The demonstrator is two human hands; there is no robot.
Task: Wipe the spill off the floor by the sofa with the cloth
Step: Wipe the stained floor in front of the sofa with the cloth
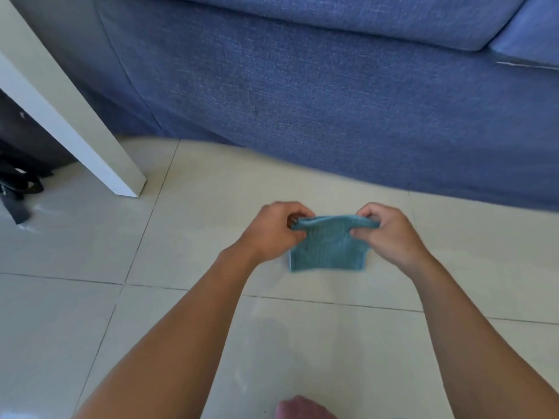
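Observation:
A small teal cloth (pixel 328 247) hangs folded between both my hands, just above the pale tiled floor (pixel 187 237). My left hand (pixel 276 229) pinches its upper left corner and my right hand (pixel 390 234) pinches its upper right corner. The cloth's lower edge sits close to the tiles; I cannot tell whether it touches them. A faint wet sheen (pixel 272 343) shows on the tile nearer to me, between my forearms. The blue fabric sofa (pixel 332 101) runs across the top of the view, right behind the cloth.
A white table leg (pixel 99 152) slants down to the floor at the left. Dark bags or straps (pixel 21 182) lie on the floor behind it at the far left. A knee (pixel 302 408) shows at the bottom edge.

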